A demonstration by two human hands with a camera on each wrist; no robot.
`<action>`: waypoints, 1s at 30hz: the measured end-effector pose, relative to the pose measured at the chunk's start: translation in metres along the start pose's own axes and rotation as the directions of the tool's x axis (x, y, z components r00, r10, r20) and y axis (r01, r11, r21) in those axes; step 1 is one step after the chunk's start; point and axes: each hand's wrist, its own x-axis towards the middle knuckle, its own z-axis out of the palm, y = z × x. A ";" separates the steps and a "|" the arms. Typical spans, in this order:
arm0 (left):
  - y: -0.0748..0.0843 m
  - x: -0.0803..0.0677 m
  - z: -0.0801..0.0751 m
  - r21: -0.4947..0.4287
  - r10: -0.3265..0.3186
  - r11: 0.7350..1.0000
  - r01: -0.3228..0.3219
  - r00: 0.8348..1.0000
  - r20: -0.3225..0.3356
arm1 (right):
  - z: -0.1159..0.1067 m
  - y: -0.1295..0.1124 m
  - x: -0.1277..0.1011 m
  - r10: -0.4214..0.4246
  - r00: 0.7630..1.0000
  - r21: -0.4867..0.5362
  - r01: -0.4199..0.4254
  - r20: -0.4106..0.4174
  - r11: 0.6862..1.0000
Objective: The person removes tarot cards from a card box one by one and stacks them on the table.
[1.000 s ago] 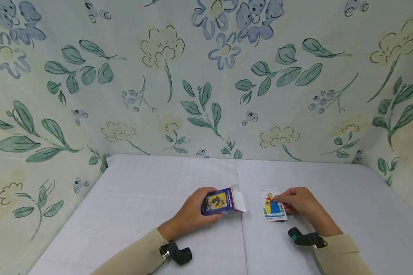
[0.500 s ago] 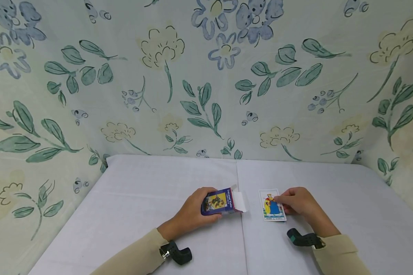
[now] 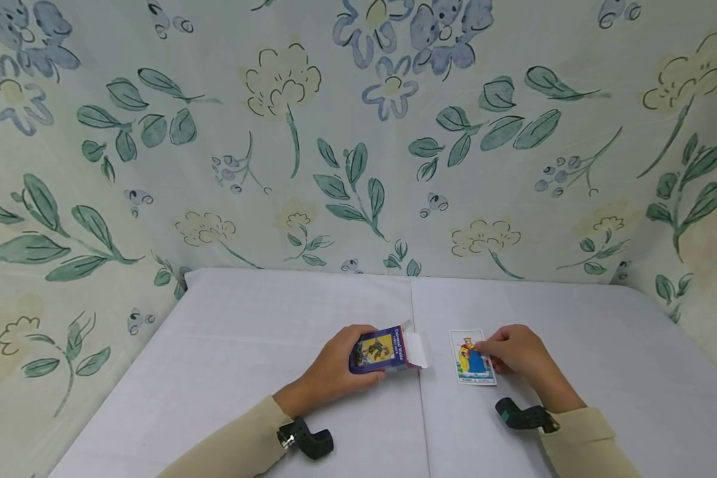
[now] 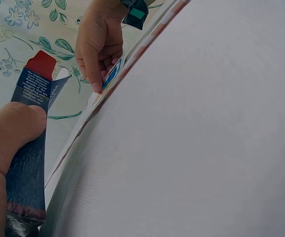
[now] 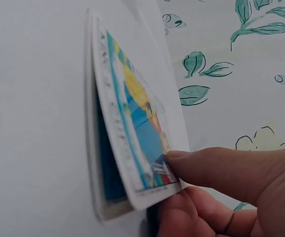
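My left hand (image 3: 333,364) grips a dark blue tarot card box (image 3: 378,352), its white end flap hanging out on the right. In the left wrist view the thumb presses along the box's side (image 4: 28,158), and its red tuck flap (image 4: 41,64) stands up. My right hand (image 3: 522,352) pinches a tarot card (image 3: 471,362) by its right edge, picture side up. The right wrist view shows that tarot card tilted, with at least one other card (image 5: 110,173) beneath it against the white cloth; the far fingertips are hidden behind the card.
A white cloth (image 3: 263,318) covers the table, with a crease running front to back between the box and the cards. A floral curtain (image 3: 358,133) rises behind the table's back edge. Dark wrist cameras (image 3: 313,441) sit at both cuffs.
My right hand has shifted very slightly left, with the card in its pinch, and the dark sliver under the card's lower edge no longer shows. The left hand and box stay put.
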 end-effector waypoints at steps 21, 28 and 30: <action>-0.002 0.000 0.001 0.001 0.010 1.000 -0.010 1.000 -0.006 | 0.004 -0.005 -0.004 -0.009 0.999 -0.100 0.006 -0.032 0.995; -0.001 0.000 -0.001 0.007 0.001 1.000 -0.001 1.000 0.001 | 0.004 -0.004 -0.004 -0.013 0.999 -0.090 0.009 -0.044 0.996; -0.001 0.000 0.000 0.006 0.000 1.000 0.000 1.000 0.001 | 0.005 -0.003 -0.003 -0.011 0.999 -0.084 0.007 -0.046 0.996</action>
